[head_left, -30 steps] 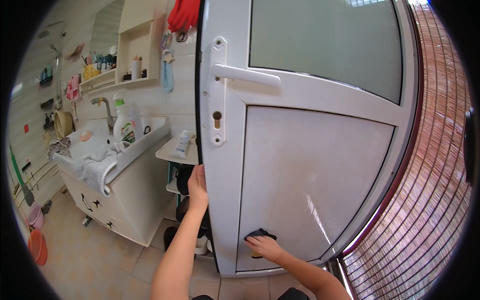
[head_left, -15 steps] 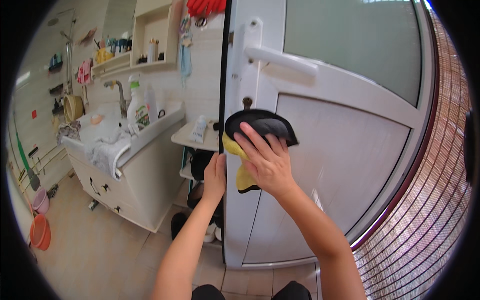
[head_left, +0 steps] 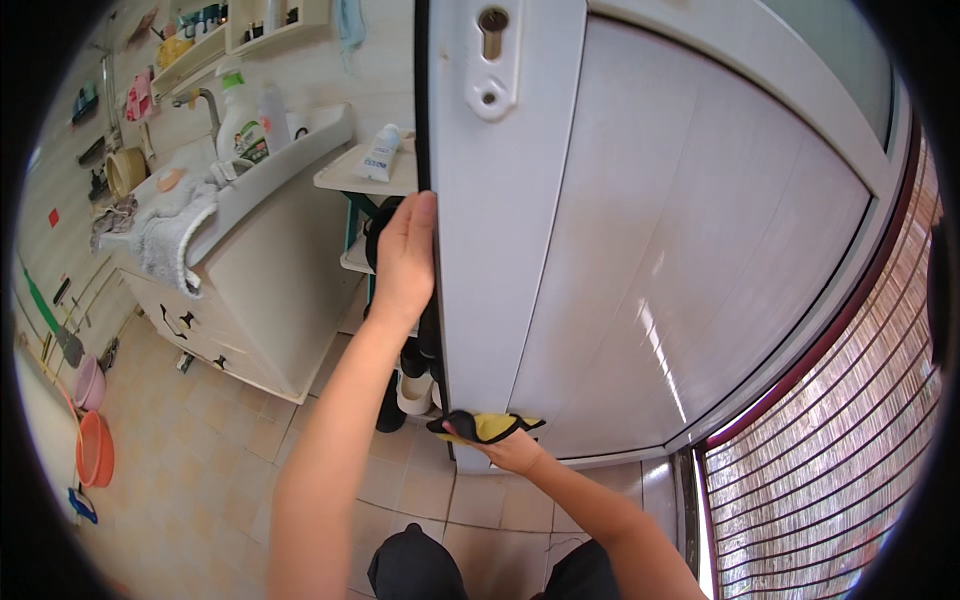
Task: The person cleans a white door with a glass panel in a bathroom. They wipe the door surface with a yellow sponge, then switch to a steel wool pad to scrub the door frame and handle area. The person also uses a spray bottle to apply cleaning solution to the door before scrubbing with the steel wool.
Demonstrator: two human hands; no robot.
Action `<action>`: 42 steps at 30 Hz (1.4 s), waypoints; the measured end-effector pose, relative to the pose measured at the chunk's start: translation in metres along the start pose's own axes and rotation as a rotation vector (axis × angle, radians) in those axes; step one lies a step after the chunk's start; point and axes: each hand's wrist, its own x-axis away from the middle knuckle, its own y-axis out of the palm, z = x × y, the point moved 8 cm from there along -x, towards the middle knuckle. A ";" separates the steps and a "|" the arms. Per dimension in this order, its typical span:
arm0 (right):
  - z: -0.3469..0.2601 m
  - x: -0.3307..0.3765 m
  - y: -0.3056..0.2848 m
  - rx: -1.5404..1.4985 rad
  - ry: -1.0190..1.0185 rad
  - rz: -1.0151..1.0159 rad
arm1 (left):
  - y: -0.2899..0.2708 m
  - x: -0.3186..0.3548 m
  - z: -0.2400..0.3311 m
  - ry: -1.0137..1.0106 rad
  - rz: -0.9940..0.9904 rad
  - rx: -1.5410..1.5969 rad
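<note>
The white door (head_left: 640, 250) stands before me, with a ribbed lower panel and a keyhole plate (head_left: 492, 50) near its left edge. My left hand (head_left: 405, 265) lies along that edge, fingers stretched upward and touching it. Low on the door, near its bottom left corner, my right hand (head_left: 515, 452) presses a yellow cleaning cloth (head_left: 494, 428) with a black border. The cloth is folded partly over the fingers, which it hides in part.
Left of the door, a small shelf rack (head_left: 340, 172) holds a white tube (head_left: 380, 152) and shoes lower down. Beyond it is a white sink cabinet (head_left: 250, 300) with a grey towel (head_left: 172, 245) and spray bottle (head_left: 238, 120). An orange bucket (head_left: 95, 450) stands far left; a slatted blind (head_left: 830, 450) hangs right.
My right hand has moved the cloth down from below the handle to the door's lower left corner. The view has tipped downward; my left hand stays at the door's edge.
</note>
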 end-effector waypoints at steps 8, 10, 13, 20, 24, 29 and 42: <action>-0.039 0.076 0.241 0.007 0.025 -0.443 | -0.006 0.000 -0.015 -0.021 0.022 0.002; -0.051 0.086 0.282 0.004 0.002 -0.559 | -0.004 -0.002 -0.017 -0.021 0.022 0.027; -0.060 0.086 0.313 0.051 0.018 -0.630 | -0.007 -0.002 -0.018 -0.044 0.015 -0.012; -0.039 0.002 0.123 0.253 -0.192 -0.135 | -0.005 -0.004 -0.026 -0.054 0.074 0.006; -0.032 0.000 0.133 0.221 -0.204 -0.120 | -0.006 -0.004 -0.024 -0.092 0.089 -0.015; -0.039 0.054 0.264 -0.170 0.010 -0.311 | 0.002 -0.008 -0.028 -0.099 0.113 -0.012; 0.006 0.236 0.413 -0.529 0.427 -0.305 | -0.034 -0.003 -0.029 0.033 0.136 -0.028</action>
